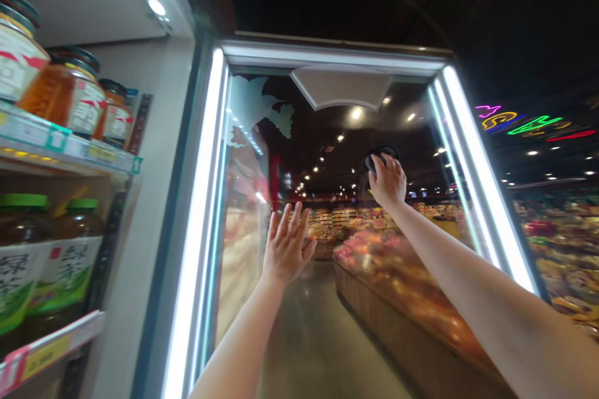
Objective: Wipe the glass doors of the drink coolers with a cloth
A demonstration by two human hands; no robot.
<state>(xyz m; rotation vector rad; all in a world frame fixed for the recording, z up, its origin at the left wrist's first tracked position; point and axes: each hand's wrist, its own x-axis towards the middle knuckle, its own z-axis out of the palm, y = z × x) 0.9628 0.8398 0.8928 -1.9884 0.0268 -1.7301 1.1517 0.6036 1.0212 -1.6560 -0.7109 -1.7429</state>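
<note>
A glass door (322,159) with brightly lit white frame strips fills the middle of the view, and shop lights and displays show through or reflect in it. My left hand (287,246) lies flat against the glass or just in front of it, fingers spread and holding nothing. Higher up and to the right, my right hand (389,181) is closed around a dark rounded object (390,151) at the pane. Its exact kind is hidden by my fingers. A pale leaf-shaped sticker (253,106) and a white fan-shaped panel (344,88) are on the upper part of the glass.
At left, a lit shelf edge (65,140) carries amber jars (87,96) with dark lids. Green-capped bottles (65,262) stand below, above a price strip (51,346). A long produce stand (374,299) appears beyond the glass, and neon signs (533,124) glow at right.
</note>
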